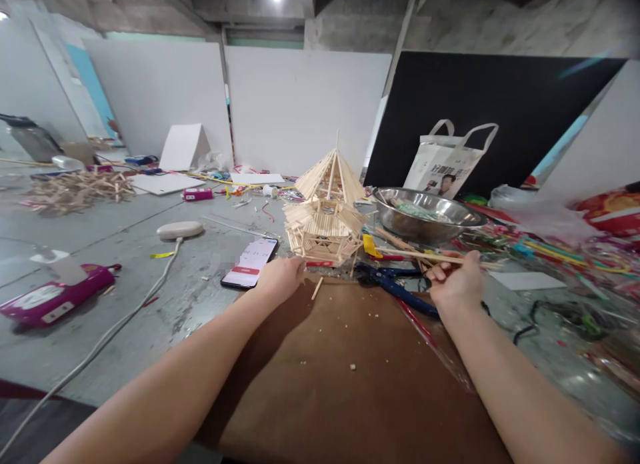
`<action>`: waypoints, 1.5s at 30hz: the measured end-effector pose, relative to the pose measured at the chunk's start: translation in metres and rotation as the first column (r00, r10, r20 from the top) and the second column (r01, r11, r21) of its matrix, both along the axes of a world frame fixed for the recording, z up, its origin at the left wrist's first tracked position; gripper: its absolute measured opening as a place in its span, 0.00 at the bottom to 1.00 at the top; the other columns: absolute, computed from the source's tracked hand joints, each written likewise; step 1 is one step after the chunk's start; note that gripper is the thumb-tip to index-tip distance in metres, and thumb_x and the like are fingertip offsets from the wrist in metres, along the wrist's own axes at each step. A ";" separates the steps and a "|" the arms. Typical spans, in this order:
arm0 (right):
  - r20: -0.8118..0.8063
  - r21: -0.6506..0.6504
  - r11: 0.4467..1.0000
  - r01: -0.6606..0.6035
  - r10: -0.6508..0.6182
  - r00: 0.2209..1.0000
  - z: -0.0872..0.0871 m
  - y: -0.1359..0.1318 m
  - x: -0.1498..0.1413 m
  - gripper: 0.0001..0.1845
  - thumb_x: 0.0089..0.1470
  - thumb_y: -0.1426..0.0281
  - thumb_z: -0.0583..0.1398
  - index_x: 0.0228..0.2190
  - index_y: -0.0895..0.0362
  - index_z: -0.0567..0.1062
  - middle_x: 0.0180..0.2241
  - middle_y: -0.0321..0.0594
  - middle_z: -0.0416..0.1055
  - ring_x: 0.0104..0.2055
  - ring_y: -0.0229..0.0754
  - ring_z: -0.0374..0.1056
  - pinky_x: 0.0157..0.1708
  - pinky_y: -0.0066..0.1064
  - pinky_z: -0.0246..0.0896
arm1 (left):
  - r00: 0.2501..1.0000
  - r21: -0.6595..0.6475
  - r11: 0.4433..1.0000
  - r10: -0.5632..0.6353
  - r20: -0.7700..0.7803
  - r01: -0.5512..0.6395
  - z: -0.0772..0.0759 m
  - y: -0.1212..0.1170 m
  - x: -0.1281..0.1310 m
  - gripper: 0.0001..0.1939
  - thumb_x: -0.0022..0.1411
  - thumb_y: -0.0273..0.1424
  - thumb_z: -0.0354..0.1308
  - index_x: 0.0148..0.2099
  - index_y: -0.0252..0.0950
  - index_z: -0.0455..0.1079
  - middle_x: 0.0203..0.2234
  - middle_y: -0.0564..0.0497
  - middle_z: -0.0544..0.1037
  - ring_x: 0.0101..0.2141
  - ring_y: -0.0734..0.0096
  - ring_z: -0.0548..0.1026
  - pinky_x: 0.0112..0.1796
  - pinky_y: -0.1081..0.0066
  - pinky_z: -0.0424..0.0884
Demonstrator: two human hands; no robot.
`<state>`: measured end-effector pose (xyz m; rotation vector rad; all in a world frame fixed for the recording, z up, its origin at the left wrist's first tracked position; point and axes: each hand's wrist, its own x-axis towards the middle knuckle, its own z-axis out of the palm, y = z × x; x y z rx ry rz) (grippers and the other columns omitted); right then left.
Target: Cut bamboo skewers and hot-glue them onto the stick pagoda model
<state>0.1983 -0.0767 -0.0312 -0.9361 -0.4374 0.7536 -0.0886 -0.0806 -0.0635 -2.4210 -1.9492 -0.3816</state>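
Note:
A pagoda-like model (325,227) of thin wooden sticks stands at the middle, with a pointed roof above a wider tiered base. My left hand (283,277) is closed at the base's left corner, beside a phone (249,264); whatever its fingertips pinch is hidden. On the right, my right hand (457,281) grips a few wooden sticks (425,255), which point left toward the model. Blue-handled pliers (395,284) lie just left of that hand. One short stick piece (317,288) rests on the brown board (360,397) in front of the model.
A metal bowl (430,234) and a white tote bag (440,164) stand back right, near tangled coloured strips (555,251). At left lie a stick pile (85,191), a purple power strip (65,294) and a white cable (135,324). Several wood scraps dot the board.

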 end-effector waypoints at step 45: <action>0.231 -0.176 0.871 -0.460 0.490 0.840 -0.041 -0.033 -0.080 0.20 0.42 0.52 0.57 0.27 0.57 0.67 0.13 0.31 0.66 0.12 0.33 0.59 0.12 0.24 0.55 | 0.536 0.129 0.992 -0.111 0.837 0.003 0.013 -0.007 0.032 0.13 0.60 0.35 0.40 0.40 0.36 0.62 0.24 0.53 0.68 0.20 0.80 0.63 0.24 0.77 0.59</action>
